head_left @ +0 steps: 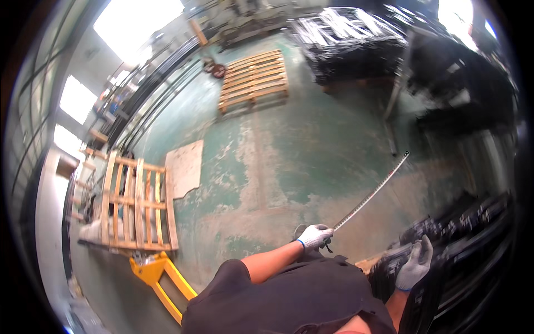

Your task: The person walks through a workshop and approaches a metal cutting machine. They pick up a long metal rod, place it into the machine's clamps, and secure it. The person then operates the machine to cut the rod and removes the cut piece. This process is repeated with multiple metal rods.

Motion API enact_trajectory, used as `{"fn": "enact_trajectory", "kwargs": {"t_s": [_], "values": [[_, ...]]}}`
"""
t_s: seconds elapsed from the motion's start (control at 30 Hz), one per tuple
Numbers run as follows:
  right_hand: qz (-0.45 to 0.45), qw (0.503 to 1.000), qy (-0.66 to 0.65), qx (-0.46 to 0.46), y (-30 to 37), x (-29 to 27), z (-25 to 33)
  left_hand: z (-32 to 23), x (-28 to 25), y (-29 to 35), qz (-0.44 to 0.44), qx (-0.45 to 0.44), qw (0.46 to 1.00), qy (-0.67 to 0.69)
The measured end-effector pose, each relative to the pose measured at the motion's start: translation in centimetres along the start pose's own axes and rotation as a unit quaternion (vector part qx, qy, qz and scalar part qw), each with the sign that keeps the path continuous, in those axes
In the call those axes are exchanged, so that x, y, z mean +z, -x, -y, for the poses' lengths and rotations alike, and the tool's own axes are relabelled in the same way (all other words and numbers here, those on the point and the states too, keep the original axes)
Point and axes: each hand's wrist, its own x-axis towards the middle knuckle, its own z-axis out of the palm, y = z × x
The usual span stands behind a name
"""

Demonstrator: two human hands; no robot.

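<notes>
My left hand [316, 236], in a white work glove with a blue cuff, is closed round a tape measure. From it the pale, marked blade [369, 197] sticks out up and to the right, its free end in the air over the floor. The tape's case is mostly hidden in the glove. My right hand [415, 264], gloved the same way, is raised with thumb and fingers apart and holds nothing. It is in front of a stack of black parts [456, 234] at my right; whether it touches them I cannot tell.
A wooden pallet [253, 78] lies on the green, worn floor ahead. Another pallet [139, 203] is at the left, beside a flat board [184, 167] and a yellow pallet-truck handle [172, 278]. Black frames [347, 50] are piled at the far right, near a slanting metal post [397, 89].
</notes>
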Motion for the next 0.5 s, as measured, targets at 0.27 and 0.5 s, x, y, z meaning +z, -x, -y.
{"fn": "enact_trajectory", "kwargs": {"t_s": [0.27,0.5], "values": [[0.197,0.971,0.107,-0.082,-4.1,19.8,-2.4,4.2,-14.3,-1.7,-0.135,0.004,0.984,0.120],[0.231,0.924,0.298,-0.064,-6.9,26.3,-10.0,6.2,-26.1,-3.4,-0.226,-0.043,0.947,0.227]]}}
